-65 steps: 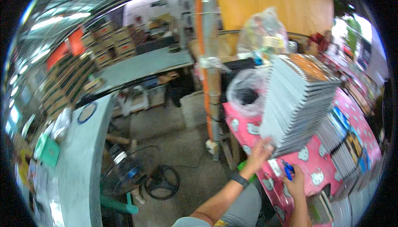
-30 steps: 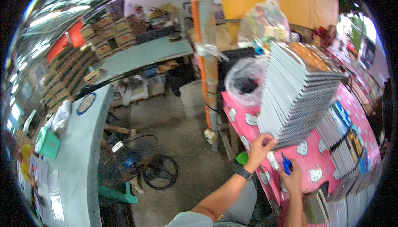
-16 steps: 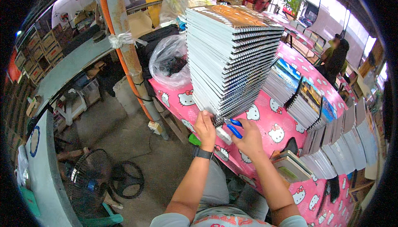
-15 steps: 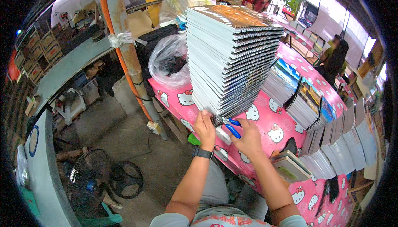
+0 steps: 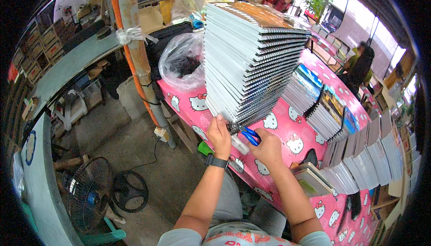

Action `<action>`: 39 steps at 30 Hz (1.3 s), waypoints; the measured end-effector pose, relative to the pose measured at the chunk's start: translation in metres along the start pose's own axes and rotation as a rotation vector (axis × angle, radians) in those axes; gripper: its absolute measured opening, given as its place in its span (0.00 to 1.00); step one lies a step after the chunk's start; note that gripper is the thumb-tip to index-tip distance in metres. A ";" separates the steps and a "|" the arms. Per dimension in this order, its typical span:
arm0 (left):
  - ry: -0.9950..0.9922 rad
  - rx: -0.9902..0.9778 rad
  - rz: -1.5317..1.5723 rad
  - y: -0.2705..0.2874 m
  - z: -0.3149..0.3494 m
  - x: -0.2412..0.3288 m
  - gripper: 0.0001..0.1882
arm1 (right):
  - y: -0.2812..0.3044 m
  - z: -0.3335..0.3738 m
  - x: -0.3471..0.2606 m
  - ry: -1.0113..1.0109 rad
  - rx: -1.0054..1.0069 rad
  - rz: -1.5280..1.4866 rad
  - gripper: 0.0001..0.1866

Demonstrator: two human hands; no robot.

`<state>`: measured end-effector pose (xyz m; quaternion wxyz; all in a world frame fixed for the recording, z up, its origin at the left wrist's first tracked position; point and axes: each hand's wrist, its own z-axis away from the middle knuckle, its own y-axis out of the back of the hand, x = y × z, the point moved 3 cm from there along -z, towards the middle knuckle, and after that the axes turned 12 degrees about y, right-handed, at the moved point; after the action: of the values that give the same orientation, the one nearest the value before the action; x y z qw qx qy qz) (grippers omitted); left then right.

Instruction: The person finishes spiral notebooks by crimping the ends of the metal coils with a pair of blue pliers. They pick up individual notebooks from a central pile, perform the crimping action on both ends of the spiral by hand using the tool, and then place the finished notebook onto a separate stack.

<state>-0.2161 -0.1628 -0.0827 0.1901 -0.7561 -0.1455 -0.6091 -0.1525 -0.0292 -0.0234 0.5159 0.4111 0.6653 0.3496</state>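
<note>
Left hand: our left hand (image 5: 219, 134) is upright at the bottom near corner of the stack, fingertips against the page edges; whether it pinches a book or only steadies the corner, we cannot tell; a black wristwatch (image 5: 217, 161) circles the wrist
Right hand: our right hand (image 5: 269, 146) is closed round the handles of the blue-handled metal pliers (image 5: 251, 134)
Pliers: their head points left, at a dark coil end by the stack's bottom corner; we cannot make out whether the jaws grip it
Stack: a tall stack of white-paged, black spiral-bound books (image 5: 231, 66) stands in front of us, a brown and orange cover on top
Desk: the stack rests on a desk covered in pink cloth with white cat faces (image 5: 287, 125); a small white block (image 5: 240, 146) lies below the pliers
Right side: shorter stacks of spiral-bound books with blue and yellow covers (image 5: 322, 104); nearer us, a row of grey and white books (image 5: 359, 167)
Left side: a clear plastic bag with dark contents (image 5: 169, 64) sits just beside the stack; a black round-caged fan (image 5: 91, 192) stands lower, off the desk
</note>
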 end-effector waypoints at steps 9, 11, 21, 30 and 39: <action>0.034 0.017 0.069 -0.007 0.000 0.000 0.23 | -0.001 0.004 0.008 0.232 0.212 0.152 0.22; 0.027 0.020 0.049 -0.010 0.002 0.001 0.23 | -0.002 0.001 0.008 0.222 0.188 0.134 0.21; -0.048 0.042 0.003 -0.012 -0.001 -0.013 0.20 | -0.009 0.023 0.038 0.275 0.318 0.008 0.20; -0.085 0.008 -0.161 -0.017 -0.015 -0.023 0.26 | -0.040 0.025 0.054 0.477 0.375 0.027 0.16; -0.089 0.065 -0.179 -0.001 -0.006 -0.008 0.27 | -0.048 0.028 0.064 0.497 0.331 0.018 0.17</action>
<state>-0.2238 -0.1642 -0.0895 0.1526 -0.7598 -0.2402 -0.5846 -0.1428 0.0102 -0.0982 0.2601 0.3975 0.8154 0.3307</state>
